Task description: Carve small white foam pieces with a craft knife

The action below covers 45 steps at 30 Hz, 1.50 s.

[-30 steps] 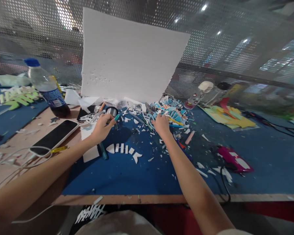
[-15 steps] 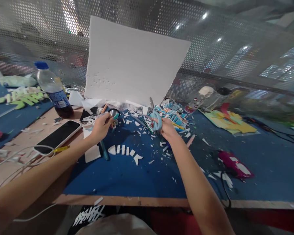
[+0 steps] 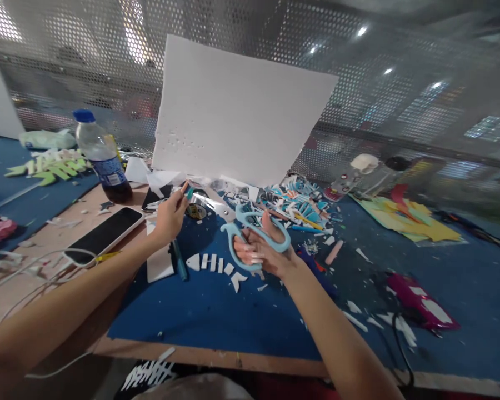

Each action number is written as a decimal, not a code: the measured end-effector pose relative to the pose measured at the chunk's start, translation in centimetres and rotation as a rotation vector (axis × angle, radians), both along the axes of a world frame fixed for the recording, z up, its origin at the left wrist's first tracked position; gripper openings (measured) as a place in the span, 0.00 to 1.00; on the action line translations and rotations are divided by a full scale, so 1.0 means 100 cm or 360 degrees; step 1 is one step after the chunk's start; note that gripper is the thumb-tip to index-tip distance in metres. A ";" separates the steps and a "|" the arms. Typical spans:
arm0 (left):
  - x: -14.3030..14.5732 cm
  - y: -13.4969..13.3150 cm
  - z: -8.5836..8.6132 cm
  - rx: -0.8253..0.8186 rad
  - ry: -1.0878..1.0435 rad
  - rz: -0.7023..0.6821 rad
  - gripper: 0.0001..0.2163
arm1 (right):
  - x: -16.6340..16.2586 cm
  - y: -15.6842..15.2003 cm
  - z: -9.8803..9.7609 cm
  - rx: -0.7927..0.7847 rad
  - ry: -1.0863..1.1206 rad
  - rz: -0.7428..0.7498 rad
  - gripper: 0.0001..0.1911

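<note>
My right hand (image 3: 266,247) grips large scissors by their light blue handles (image 3: 281,236), fingers through the loops. The metal blades (image 3: 220,208) point left, toward my left hand (image 3: 170,216). That hand is closed in a pinch, with a small teal piece (image 3: 189,193) showing at the fingertips; the rest of what it holds is hidden. Just beside the fingers and under the blades is a dark round roll (image 3: 195,211), perhaps tape. In front of me, flat white pieces (image 3: 209,262) lie in a row shaped like a fish skeleton.
A teal pen (image 3: 179,261) lies by a white sheet (image 3: 160,266). At left are a phone (image 3: 104,236), cables and a cola bottle (image 3: 108,166). Behind stands a white foam board (image 3: 241,111), with blue and white scraps (image 3: 304,203) below it. A magenta device (image 3: 420,303) sits at right.
The scissors have turned in my right hand and now reach left, blades toward my left hand. My left hand stays in nearly the same place, still pinching. The whole view has shifted slightly.
</note>
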<state>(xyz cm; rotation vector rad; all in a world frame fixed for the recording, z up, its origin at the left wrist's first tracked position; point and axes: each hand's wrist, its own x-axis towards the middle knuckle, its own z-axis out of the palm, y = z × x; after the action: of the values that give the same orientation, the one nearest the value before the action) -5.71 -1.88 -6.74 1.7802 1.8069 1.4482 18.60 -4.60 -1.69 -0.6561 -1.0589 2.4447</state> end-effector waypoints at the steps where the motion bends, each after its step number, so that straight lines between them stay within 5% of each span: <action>1: 0.000 0.000 0.000 0.0013 -0.0003 0.0032 0.11 | -0.001 -0.001 -0.001 -0.0005 -0.0006 0.0015 0.36; 19: 0.006 -0.005 0.001 0.0027 -0.0005 0.0021 0.13 | -0.024 0.002 -0.025 -0.0166 -0.0217 0.0010 0.30; 45: 0.009 -0.005 -0.004 0.0062 0.0096 -0.0025 0.13 | -0.025 -0.002 -0.020 -0.0143 -0.0251 -0.0094 0.23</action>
<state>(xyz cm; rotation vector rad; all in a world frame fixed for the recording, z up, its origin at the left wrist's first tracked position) -4.80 -2.41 -7.11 1.8723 1.8007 1.4485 16.10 -4.78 -3.71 -0.9088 -0.9771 2.4333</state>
